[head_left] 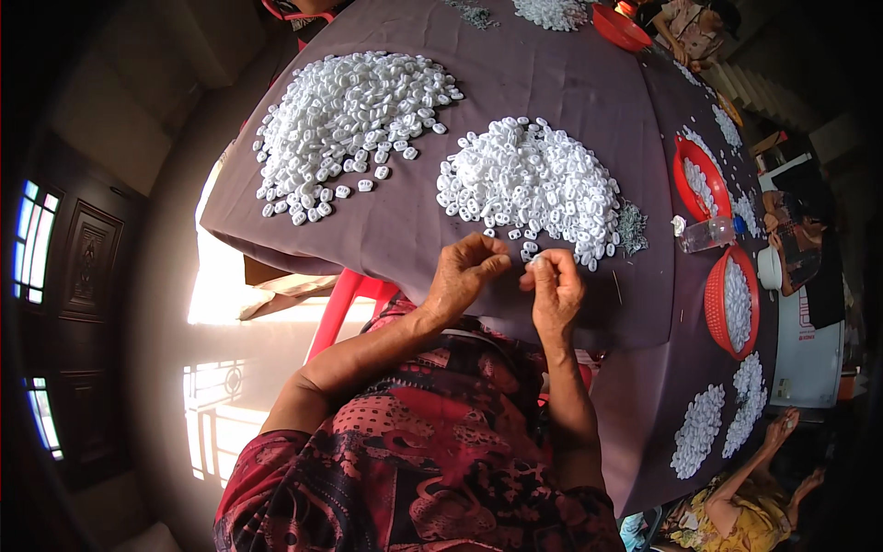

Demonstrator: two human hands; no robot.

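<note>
together, both hands [510,276] pinch one small white piece [531,260] beside the white pile [533,189].

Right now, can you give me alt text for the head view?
Both hands meet at the table edge: the right hand pinches a small white piece, the left hand close beside it. Two heaps of white plastic pieces lie on the purple tablecloth; red baskets sit to the right.

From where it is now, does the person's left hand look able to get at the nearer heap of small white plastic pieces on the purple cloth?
Probably yes: the left hand sits at the table edge just short of the nearer heap of small white plastic pieces, with only bare purple cloth between them.
</note>
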